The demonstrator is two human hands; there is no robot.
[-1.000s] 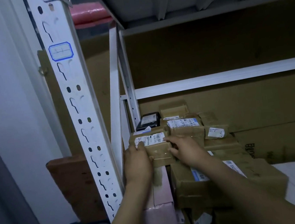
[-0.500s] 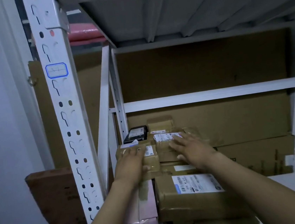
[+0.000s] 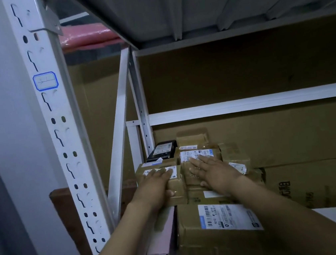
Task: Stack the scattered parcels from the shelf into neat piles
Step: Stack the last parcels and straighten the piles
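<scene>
Currently, both hands are laid on parcels piled just inside the white steel rack [image 3: 59, 139], a little toward six o'clock from the middle of the view. The left hand [image 3: 155, 184] is draped over a small brown parcel [image 3: 178, 183]: its fingers are stretched flat across the white label on top, its thumb is pressed against the near face, and nothing is clenched. The right hand [image 3: 215, 173] is spread open, palm down, on a second labelled parcel [image 3: 189, 156], which is set touching the first at its three o'clock; the fingers are straight and fanned, and the thumb is held out toward the near edge. Both parcels are carried on a large carton [image 3: 191, 229] with a barcode label, found at six o'clock from the hands, and a pink box [image 3: 161, 239] is seen just beside that carton at its nine o'clock. A black parcel [image 3: 161, 150] is tucked at twelve o'clock from the left hand, against the rear post. A plain brown parcel [image 3: 192, 138] is lodged at twelve o'clock from the right hand, and a taped parcel [image 3: 234, 154] is placed at that hand's two o'clock, touching the one beneath it. A white crossbeam [image 3: 244, 105] is run across the back, with a cardboard sheet [image 3: 240, 73] stood behind it.
</scene>
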